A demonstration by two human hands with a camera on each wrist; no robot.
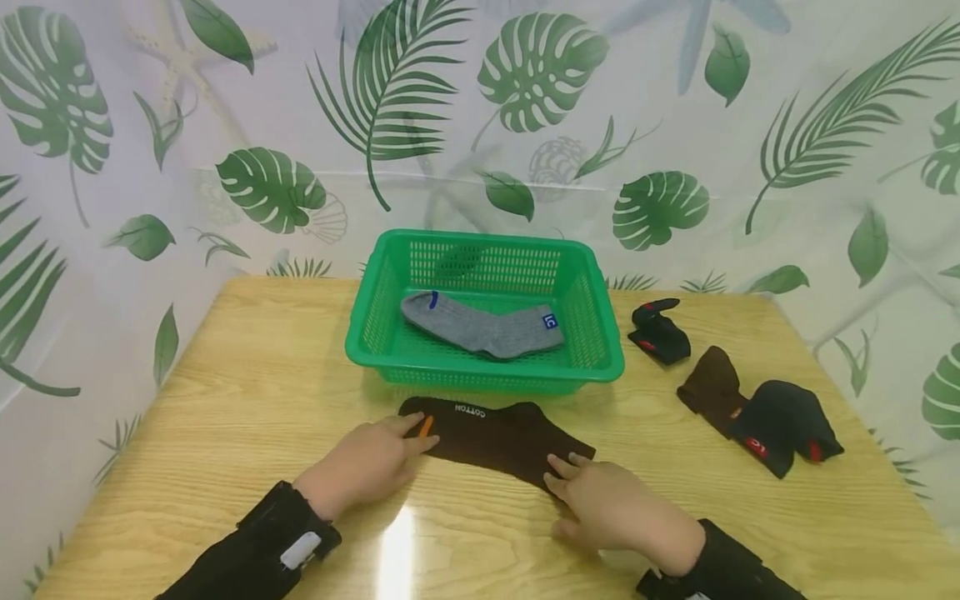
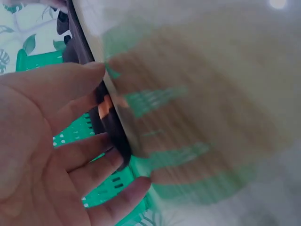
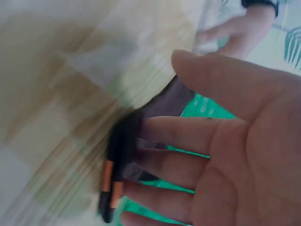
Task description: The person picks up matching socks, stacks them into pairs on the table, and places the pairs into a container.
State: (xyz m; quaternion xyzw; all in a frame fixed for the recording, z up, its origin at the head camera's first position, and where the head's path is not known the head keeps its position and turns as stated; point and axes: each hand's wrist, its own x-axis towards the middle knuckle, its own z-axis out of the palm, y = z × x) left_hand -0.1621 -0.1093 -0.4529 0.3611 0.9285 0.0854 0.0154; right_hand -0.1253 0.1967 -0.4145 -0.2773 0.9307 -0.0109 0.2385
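Note:
A dark brown sock (image 1: 487, 437) lies flat and lengthwise on the table, with white COTTON lettering and an orange mark near its left end. At that end my left hand (image 1: 366, 468) rests its fingertips on the fabric, fingers fairly straight. My right hand (image 1: 618, 510) touches the opposite, cuff end with spread fingers. In the left wrist view, the sock (image 2: 118, 136) appears edge-on by the fingertips. The right wrist view shows the cuff of the sock (image 3: 124, 141), with orange marks, against nearly straight fingers.
Just beyond the brown sock stands a green plastic basket (image 1: 480, 379) holding a grey sock (image 1: 487, 329) with blue marks. To the right lie a folded black sock (image 1: 662, 335), another brown sock (image 1: 712, 383) and a black sock with red marks (image 1: 783, 421). A leaf-patterned sheet (image 1: 450, 192) hangs behind.

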